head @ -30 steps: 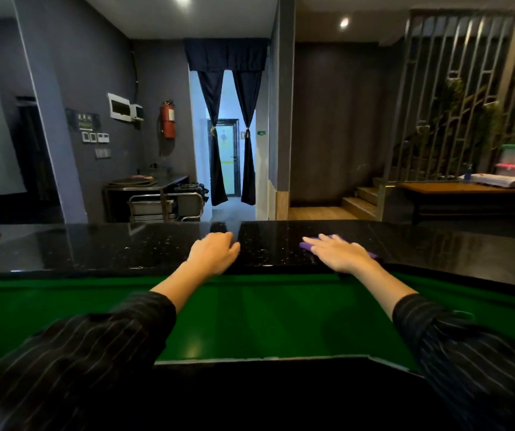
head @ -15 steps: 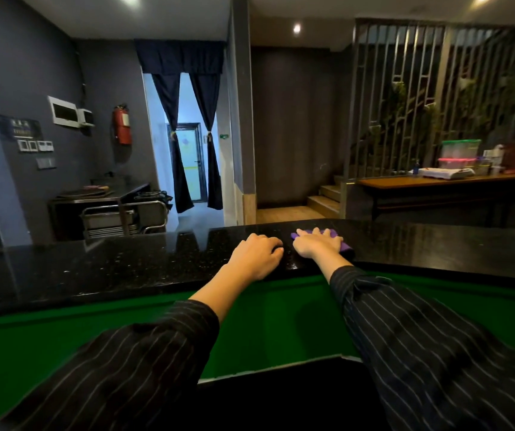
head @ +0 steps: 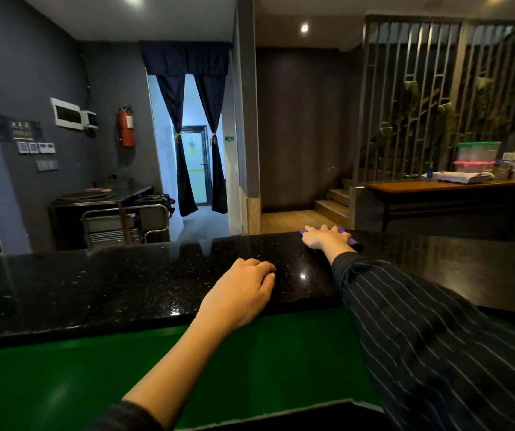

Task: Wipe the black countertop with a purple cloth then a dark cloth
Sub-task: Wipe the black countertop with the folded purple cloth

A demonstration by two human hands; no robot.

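Note:
The black speckled countertop runs across the view from left to right. My right hand lies flat, fingers spread, pressing a purple cloth onto the counter's far edge; only the cloth's fringes show around the hand. My left hand rests on the near part of the counter with its fingers curled and nothing in it. No dark cloth is in view.
A green surface lies below the counter's near edge. Beyond the counter are a metal trolley, a curtained doorway, steps and a wooden table with plastic containers.
My right hand has slid the purple cloth away from me to the counter's far edge. The view has swung right and come closer. My left hand stays resting on the counter.

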